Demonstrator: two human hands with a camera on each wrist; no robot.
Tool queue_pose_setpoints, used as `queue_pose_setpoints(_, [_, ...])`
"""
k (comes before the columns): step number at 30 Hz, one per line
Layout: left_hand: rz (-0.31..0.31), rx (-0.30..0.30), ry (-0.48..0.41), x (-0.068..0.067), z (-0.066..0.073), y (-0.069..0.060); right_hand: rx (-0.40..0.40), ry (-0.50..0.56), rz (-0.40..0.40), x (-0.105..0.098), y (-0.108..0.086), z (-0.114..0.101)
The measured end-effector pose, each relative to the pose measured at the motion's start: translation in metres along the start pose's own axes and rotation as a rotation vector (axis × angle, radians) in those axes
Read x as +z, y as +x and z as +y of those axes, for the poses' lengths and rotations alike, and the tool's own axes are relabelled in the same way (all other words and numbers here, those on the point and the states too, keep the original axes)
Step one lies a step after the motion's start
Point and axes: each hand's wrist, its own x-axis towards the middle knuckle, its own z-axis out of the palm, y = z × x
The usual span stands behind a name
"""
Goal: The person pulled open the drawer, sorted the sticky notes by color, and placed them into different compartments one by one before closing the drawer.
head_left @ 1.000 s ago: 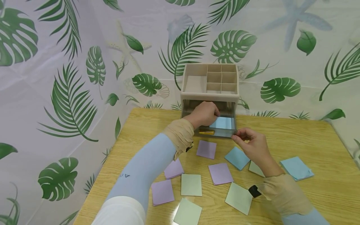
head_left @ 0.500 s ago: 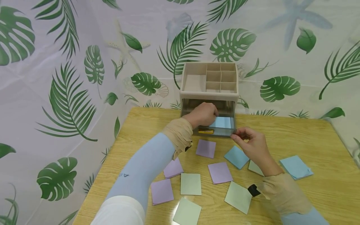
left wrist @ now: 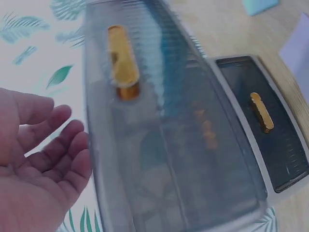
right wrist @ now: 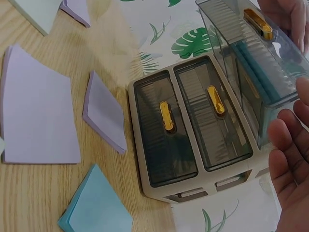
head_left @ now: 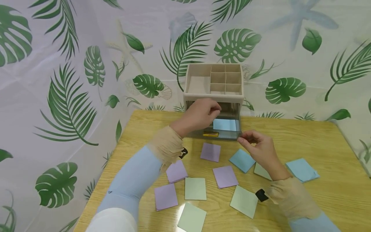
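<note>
The left hand [head_left: 200,112], fingers loosely bent and holding nothing, hangs over the open top drawer [head_left: 229,136], whose front corner the right hand [head_left: 262,148] pinches between thumb and fingers. Blue paper [head_left: 224,124] lies inside that drawer, between the hands. Beyond them stands the drawer box [head_left: 213,96]; between the forearms, purple squares [head_left: 225,177] lie on the table [head_left: 304,141].

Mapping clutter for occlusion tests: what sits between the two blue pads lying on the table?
Head view: a green pad, partly hidden by the wrist of the right hand, which crosses that stretch.
</note>
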Motion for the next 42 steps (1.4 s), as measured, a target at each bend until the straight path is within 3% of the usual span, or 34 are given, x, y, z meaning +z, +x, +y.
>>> queue_pose_setpoints(6, [0.313, 0.005, -0.158, -0.010, -0.026, -0.033, 0.018, -0.015, -0.026, -0.004, -0.003, 0.017])
queue_pose_setpoints(9, [0.454, 0.002, -0.222, -0.009, -0.041, -0.048, 0.042, -0.042, -0.037, -0.010, -0.004, 0.003])
queue_pose_setpoints(12, [0.540, -0.021, -0.281, -0.004, -0.053, -0.061, 0.068, -0.068, -0.045, -0.015, -0.006, -0.012])
queue_pose_setpoints(17, [0.574, -0.090, -0.368, 0.011, -0.068, -0.080, 0.100, -0.087, -0.053, -0.018, -0.013, -0.010])
queue_pose_setpoints(22, [0.543, -0.102, -0.413, 0.029, -0.080, -0.097, 0.134, -0.094, -0.052, -0.017, -0.023, 0.016])
queue_pose_setpoints(25, [0.515, -0.109, -0.448, 0.041, -0.086, -0.103, 0.157, -0.101, -0.053, -0.017, -0.027, 0.028])
queue_pose_setpoints(32, [0.495, -0.125, -0.508, 0.065, -0.091, -0.110, 0.192, -0.123, -0.075, -0.018, -0.033, 0.035])
queue_pose_setpoints(37, [0.520, -0.105, -0.505, 0.076, -0.090, -0.110, 0.236, -0.217, -0.158, -0.016, -0.034, 0.038])
queue_pose_setpoints(42, [0.586, -0.105, -0.485, 0.081, -0.089, -0.107, 0.322, -0.349, -0.322, -0.015, -0.034, 0.043])
